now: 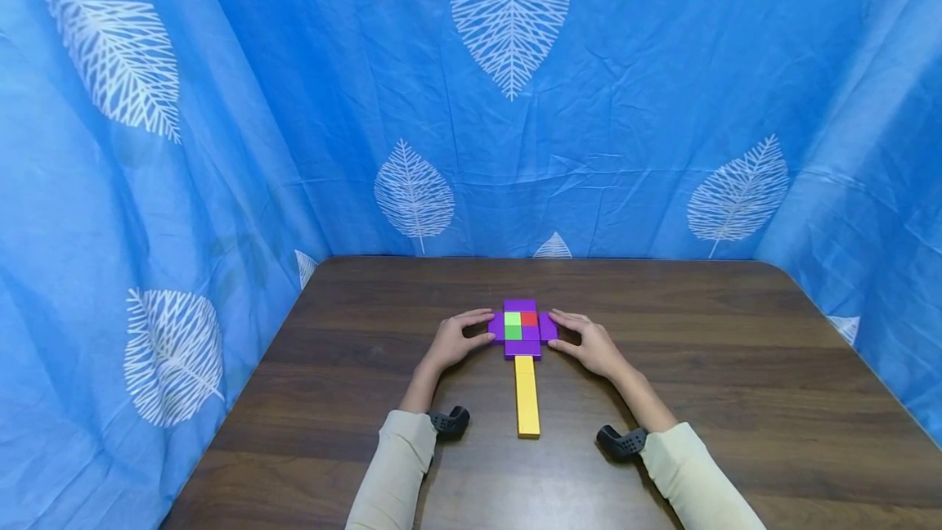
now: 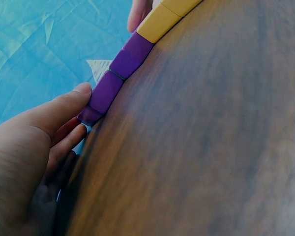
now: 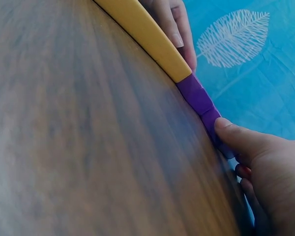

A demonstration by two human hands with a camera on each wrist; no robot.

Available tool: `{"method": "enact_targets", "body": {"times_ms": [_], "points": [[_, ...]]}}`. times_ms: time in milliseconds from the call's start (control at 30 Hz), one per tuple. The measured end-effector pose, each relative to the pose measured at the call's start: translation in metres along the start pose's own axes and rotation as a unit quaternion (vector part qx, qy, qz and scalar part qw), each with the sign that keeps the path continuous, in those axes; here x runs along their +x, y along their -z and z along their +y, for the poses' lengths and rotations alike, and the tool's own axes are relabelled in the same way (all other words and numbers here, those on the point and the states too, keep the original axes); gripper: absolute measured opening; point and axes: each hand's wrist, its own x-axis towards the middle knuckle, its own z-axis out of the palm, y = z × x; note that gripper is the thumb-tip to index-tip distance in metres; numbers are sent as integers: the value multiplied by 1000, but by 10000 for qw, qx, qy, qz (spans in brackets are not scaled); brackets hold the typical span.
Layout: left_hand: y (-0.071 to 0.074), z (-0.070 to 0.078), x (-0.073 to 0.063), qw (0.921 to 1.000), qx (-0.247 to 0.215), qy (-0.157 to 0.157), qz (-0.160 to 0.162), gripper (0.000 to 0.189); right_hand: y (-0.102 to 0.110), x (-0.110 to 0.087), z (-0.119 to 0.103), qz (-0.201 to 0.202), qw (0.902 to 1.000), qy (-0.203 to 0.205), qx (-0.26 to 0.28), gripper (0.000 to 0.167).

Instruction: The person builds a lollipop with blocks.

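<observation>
Coloured blocks lie flat in a flower-like shape on the table. Small squares in light green [image 1: 512,319], red [image 1: 529,319], green [image 1: 513,333] and purple [image 1: 530,334] form the centre. A purple block [image 1: 519,305] borders them at the far side and another purple block [image 1: 522,349] at the near side. Toward the front runs a yellow strip [image 1: 527,403] with a seam across it. My left hand [image 1: 449,342] pinches the left purple block [image 1: 497,328] between thumb and fingers. On the opposite side, my right hand [image 1: 598,348] pinches the right purple block [image 1: 545,328].
The brown wooden table [image 1: 353,399] extends to both sides of the blocks. Behind and beside it hangs a blue curtain [image 1: 625,88] with white leaf prints. Each wrist wears a black band-like device [image 1: 450,422].
</observation>
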Motion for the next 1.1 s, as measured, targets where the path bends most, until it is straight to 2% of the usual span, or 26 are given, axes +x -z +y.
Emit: {"method": "enact_targets", "body": {"times_ms": [367,900,1100], "points": [[1,1,1,10000,-22,27,18,41,0,2,-1,-168,9998,38,-21,54],[0,1,0,10000,25,78,2,41,-2,2,1,-97,9999,84,-51,53],[0,2,1,10000,44,-8,54,41,-2,2,0,-102,9999,77,-55,53]]}}
